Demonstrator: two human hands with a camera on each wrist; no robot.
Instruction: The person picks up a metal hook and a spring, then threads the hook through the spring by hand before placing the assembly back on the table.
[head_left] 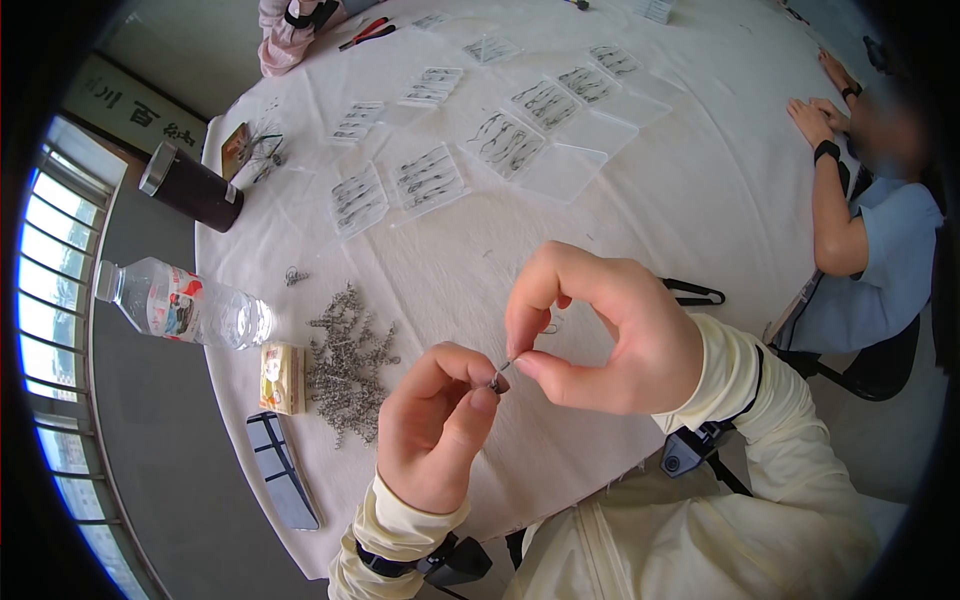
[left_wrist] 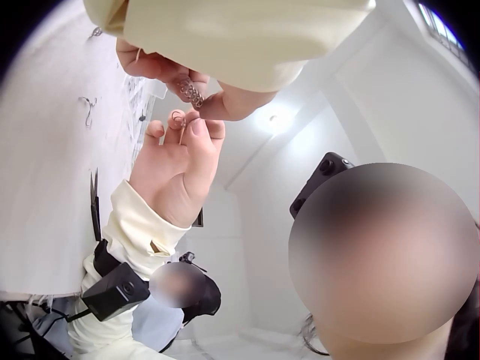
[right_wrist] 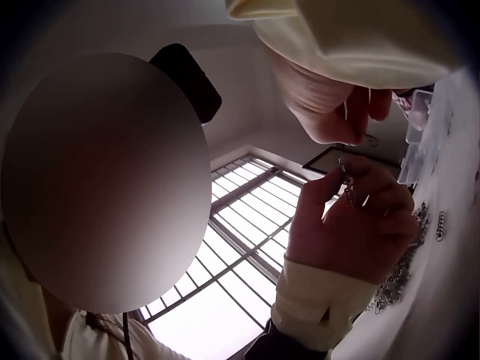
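Observation:
Over the white cloth, my left hand (head_left: 435, 425) pinches a short metal chain piece (left_wrist: 191, 94) between thumb and index finger. Facing it, my right hand (head_left: 615, 335) pinches a small wire hook (left_wrist: 178, 117) with thumb and fingertips. The two sets of fingertips nearly meet; whether hook and chain touch, I cannot tell. In the right wrist view, the chain piece (right_wrist: 347, 184) hangs against the left fingers, below the hook (right_wrist: 370, 140). A heap of small metal chains (head_left: 350, 370) lies left of my left hand.
At the left stand a dark thermos (head_left: 192, 187) and a small packet (head_left: 282, 379); a bottle (head_left: 190, 303) and phone (head_left: 281, 470) lie nearby. Clear boxes (head_left: 430, 180) spread behind. A black tool (head_left: 695, 292) lies right. One person (head_left: 870, 230) sits right; another's sleeve (head_left: 287, 38) shows behind.

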